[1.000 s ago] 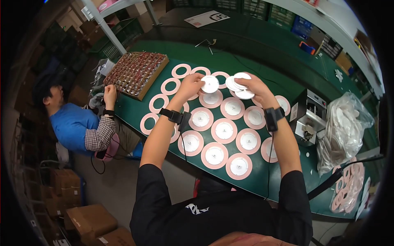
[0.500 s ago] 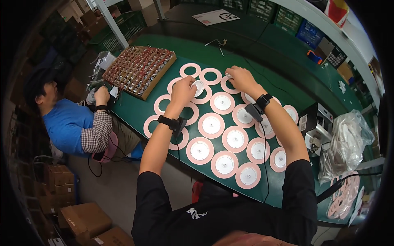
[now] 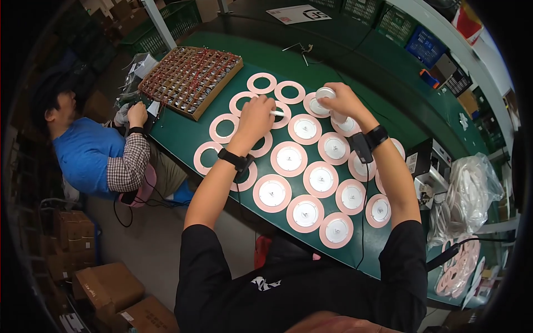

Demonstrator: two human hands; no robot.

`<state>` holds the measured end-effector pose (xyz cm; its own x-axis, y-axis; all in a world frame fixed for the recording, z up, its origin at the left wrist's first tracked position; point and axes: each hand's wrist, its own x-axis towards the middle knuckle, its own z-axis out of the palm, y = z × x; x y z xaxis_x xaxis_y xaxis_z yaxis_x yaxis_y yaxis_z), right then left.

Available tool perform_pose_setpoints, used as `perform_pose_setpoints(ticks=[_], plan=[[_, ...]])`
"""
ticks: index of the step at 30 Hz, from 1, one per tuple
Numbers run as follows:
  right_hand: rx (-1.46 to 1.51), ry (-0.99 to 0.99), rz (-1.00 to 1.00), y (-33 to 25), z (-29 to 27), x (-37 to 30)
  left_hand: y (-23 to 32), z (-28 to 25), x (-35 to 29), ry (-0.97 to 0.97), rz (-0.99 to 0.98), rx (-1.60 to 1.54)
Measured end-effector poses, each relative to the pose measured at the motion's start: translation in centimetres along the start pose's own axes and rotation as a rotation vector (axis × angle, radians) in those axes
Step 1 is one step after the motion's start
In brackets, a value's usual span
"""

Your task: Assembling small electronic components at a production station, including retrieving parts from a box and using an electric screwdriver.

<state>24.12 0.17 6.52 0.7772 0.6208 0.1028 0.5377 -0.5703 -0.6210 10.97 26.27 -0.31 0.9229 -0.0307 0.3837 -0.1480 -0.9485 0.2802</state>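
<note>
The left hand (image 3: 257,118) pinches a tilted white disc (image 3: 277,113) at its three o'clock; the right hand (image 3: 343,102), half-curled, clasps white discs (image 3: 325,92) at its ten o'clock.

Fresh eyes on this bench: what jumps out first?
Pink rings covering the middle of the green table, many filled with white discs, those at left mostly open. Over the far rows, the left hand holds a disc edge-on and the right hand at least one more. Far left, a gridded box sits near a co-worker in blue.
</note>
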Motion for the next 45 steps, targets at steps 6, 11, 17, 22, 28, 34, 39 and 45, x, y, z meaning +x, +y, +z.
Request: perform_pose_setpoints(ticks=[6,11,17,22,28,34,39,45], plan=[[0.577,-0.056,0.207,1.0,-0.2,-0.9,1.4,-0.4,-2.3,-0.154,0.024,-0.008],[0.98,0.026,0.206,1.4,-0.1,-0.4,1.4,-1.6,-1.5,-0.243,-0.07,-0.063],[0.181,-0.031,0.01,3.4,0.2,0.6,1.4,-1.5,-0.2,-0.312,-0.065,-0.043],[-0.269,-0.098,-0.03,2.9,1.6,0.6,1.1,-1.0,-0.2,-0.261,0.007,0.022],[-0.295,-0.144,0.032,2.9,1.8,1.1,-0.5,-0.9,1.7,-0.151,-0.12,-0.179],[-0.34,-0.127,0.017,3.1,2.4,1.3,-3.3,0.2,2.7,-0.191,-0.318,-0.441],[-0.376,-0.104,0.003,3.7,3.0,1.2,-2.7,0.5,2.4,-0.142,-0.287,-0.205],[-0.353,-0.051,-0.054,3.4,3.1,0.9,-1.5,-0.6,1.5,-0.153,-0.114,-0.018]])
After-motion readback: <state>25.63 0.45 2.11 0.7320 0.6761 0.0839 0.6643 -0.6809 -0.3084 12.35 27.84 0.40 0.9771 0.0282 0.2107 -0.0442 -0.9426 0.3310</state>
